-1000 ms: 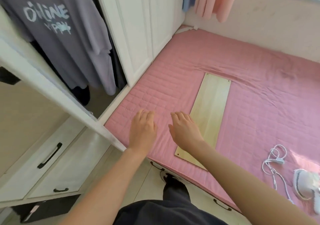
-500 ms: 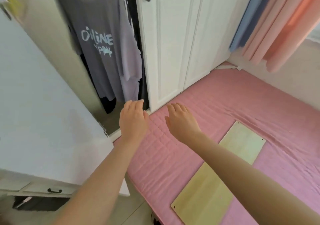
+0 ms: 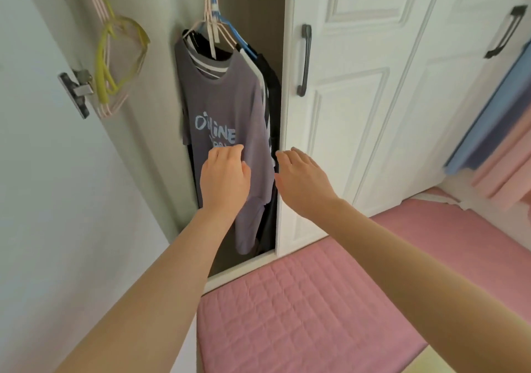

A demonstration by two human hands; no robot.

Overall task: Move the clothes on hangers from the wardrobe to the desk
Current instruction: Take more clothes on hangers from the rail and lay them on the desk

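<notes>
Wardrobe [image 3: 344,142]: open, grey T-shirt [image 3: 227,99] hanging.
Left hand [image 3: 224,180]: outstretched before shirt, fingers loose, together.
Right hand [image 3: 301,180]: alongside, fingers straight, empty.

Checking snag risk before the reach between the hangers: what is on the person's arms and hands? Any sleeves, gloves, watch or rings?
Nothing worn shows. The left hand and right hand are bare, with no gloves and no rings on the fingers seen from the back. The left forearm and right forearm are uncovered down to the picture's lower edge: no sleeves, watch, bracelet or straps in view.
</notes>
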